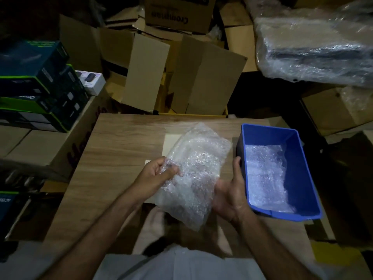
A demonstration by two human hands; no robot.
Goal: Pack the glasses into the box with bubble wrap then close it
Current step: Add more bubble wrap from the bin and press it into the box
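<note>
Both hands are holding a bundle of bubble wrap [193, 170] above the middle of the wooden counter [121, 142]. The left hand [159, 174] is pinching its left edge in a tight grip, and the right hand [232, 197] is cupping the bundle from below on the right, its grip wide. Whatever is inside the wrap is too blurred to tell. Just right, the blue box [302, 178] is sitting open, with more bubble wrap [266, 174] lining its bottom.

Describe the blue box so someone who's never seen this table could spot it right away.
Find the wooden table in the middle, ringed by cardboard cartons. At its right edge, beside the right hand, sits the blue box. It is the only bright blue open container, with bubble wrap lining its bottom.
</note>
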